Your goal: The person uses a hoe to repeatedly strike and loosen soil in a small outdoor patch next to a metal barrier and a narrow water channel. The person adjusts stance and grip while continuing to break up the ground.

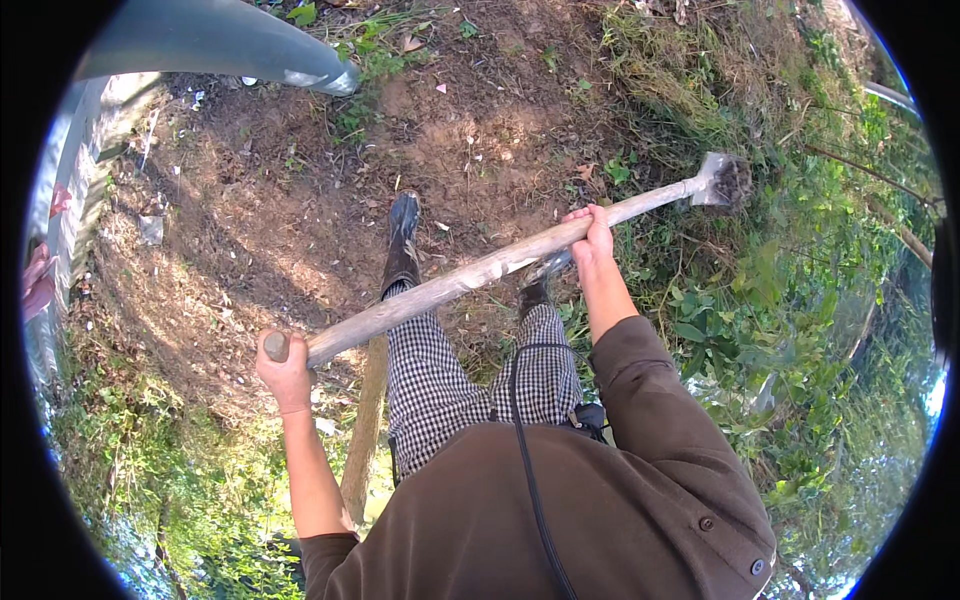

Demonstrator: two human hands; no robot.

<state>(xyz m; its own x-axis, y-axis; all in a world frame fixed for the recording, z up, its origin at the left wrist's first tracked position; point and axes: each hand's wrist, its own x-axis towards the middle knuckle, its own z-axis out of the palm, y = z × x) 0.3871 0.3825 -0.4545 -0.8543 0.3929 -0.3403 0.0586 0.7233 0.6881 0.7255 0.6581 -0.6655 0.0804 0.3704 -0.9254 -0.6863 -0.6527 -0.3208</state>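
A shovel with a thick, pale wooden handle [450,281] slants across my body. My left hand [285,375] is wrapped around its butt end, at the left. Further along, my right hand [595,236] grips the handle not far from the head. The metal blade [709,180] is out to the right above weeds, with a dark clump [733,182] that looks like soil on it. Below the handle are my dark boots [403,225] and checked trousers [442,375].
Bare brown soil [487,142] with leaf litter lies ahead. A grey-green pipe or post [225,45] slants in at upper left, near a pale wall [67,187]. Dense weeds [787,300] grow on the right. A tree trunk [365,427] stands beside my left leg; a black cable [529,465] hangs down my front.
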